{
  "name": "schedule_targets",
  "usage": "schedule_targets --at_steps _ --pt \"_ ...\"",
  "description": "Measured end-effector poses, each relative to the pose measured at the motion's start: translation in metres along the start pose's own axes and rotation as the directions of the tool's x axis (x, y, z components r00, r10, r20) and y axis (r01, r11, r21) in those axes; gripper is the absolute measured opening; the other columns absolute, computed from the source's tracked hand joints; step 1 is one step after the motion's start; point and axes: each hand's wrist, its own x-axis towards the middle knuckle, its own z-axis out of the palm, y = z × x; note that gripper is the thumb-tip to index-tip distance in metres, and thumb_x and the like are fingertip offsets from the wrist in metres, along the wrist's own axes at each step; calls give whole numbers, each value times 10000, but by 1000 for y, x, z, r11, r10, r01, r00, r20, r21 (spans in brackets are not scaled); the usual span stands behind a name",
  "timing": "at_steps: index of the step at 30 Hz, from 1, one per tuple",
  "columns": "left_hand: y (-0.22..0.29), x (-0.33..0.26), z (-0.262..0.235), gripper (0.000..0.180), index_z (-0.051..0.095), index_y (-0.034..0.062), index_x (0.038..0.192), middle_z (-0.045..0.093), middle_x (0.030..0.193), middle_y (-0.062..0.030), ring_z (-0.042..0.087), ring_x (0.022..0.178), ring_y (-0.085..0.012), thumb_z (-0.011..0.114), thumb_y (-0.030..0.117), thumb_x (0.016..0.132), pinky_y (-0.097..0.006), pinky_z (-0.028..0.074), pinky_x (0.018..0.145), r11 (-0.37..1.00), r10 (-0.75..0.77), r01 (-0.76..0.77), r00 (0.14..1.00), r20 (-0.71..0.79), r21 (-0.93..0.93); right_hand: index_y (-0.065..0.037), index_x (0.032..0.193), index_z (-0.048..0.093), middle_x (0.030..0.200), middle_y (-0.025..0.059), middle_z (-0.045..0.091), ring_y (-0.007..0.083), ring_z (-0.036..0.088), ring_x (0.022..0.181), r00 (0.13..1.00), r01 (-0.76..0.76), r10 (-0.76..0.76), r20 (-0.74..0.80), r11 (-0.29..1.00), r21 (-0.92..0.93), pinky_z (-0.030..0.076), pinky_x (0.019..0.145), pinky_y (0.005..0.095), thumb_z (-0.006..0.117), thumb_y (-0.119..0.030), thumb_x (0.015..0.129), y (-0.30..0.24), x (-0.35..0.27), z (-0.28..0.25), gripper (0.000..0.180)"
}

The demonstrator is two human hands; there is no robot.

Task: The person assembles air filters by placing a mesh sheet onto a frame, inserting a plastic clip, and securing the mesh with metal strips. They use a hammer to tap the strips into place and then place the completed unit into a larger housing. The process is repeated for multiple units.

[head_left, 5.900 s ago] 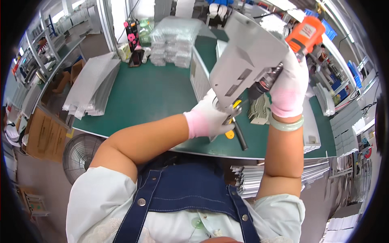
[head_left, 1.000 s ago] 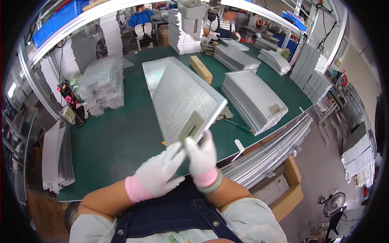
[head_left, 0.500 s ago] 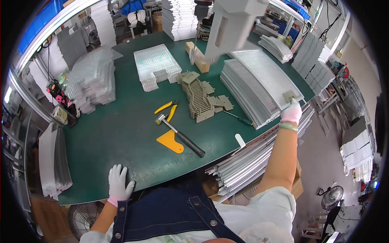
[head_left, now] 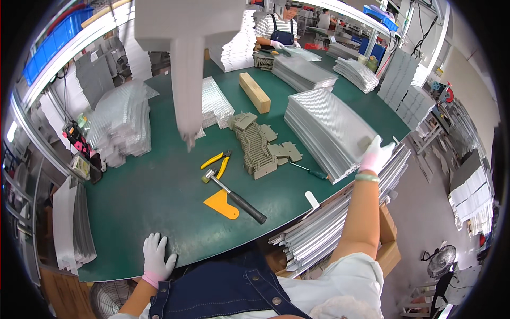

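Left hand [head_left: 156, 258] rests flat, fingers spread and empty, on the near table [head_left: 159, 202] edge. Right hand [head_left: 376, 155] fingers grip the right panel stack [head_left: 329, 127] corner.

Panel stack [head_left: 329, 130] — silvery ribbed metal sheets, piled flat and slightly fanned on the green table's right side, near corner at the table edge.

The left hand [head_left: 155, 257], in a white glove, lies flat with fingers spread at seven o'clock. The right hand [head_left: 376, 156], gloved too, reaches out to three o'clock, arm stretched long.
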Motion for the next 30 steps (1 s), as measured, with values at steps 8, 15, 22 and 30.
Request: schedule_targets --at_steps 8,15,22,30 --pt "0 -2 3 629 517 -4 1297 456 1392 -269 387 1330 -489 722 266 767 -592 275 1132 1000 12 -13 999 -48 -11 -19 1118 621 1088 192 557 405 515 1006 273 544 -608 746 737 401 397 892 527 727 -229 687 -91 -231 -116 491" --pt "4 -2 -4 546 544 -20 1230 515 1325 -257 446 1275 -474 711 208 762 -579 315 1113 998 58 -61 992 -112 -27 -65 1148 628 1208 163 597 400 520 1185 255 469 -730 634 667 579 367 1018 584 763 -321 740 -70 -307 -128 500" --pt "8 2 -2 487 561 -35 1185 560 1268 -237 480 1243 -460 689 176 766 -581 316 1117 997 74 -78 983 -171 -15 -66 1156 629 1232 168 592 404 504 1215 304 500 -726 616 673 545 342 1061 591 757 -335 760 -66 -309 -129 496" --pt "7 -3 2 473 570 -27 1194 553 1288 -226 470 1264 -443 697 170 783 -571 305 1129 997 71 -70 985 -155 10 -60 1148 627 1216 160 595 384 507 1216 316 501 -727 609 673 544 344 1073 590 740 -357 785 -63 -311 -130 482"
